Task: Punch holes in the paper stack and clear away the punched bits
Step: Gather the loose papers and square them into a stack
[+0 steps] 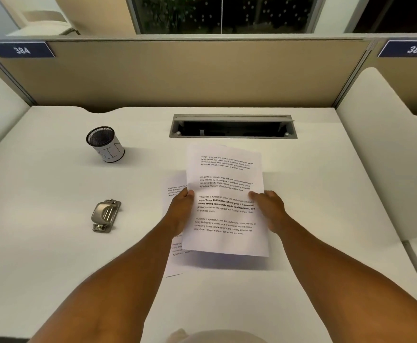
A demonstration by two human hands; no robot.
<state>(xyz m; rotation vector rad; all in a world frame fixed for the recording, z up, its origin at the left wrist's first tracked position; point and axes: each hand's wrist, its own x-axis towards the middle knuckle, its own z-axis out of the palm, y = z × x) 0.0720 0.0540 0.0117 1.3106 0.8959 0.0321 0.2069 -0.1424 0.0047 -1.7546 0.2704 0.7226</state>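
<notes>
I hold a stack of printed white sheets [227, 184] above the white desk [54, 256], tilted slightly. My left hand [181, 211] grips its left edge with the thumb on top, and my right hand [269, 209] grips its right edge. Another printed sheet [174, 263] lies flat on the desk beneath, showing at the left of the held stack. A silver metal hole punch [106, 215] rests on the desk well to the left of my left hand. A black mesh cup wrapped in white paper [106, 147] stands at the back left.
A grey cable hatch [233, 126] lies open in the desk just beyond the sheets. Beige partition panels [177, 75] close the back, with white side dividers [380, 149] left and right.
</notes>
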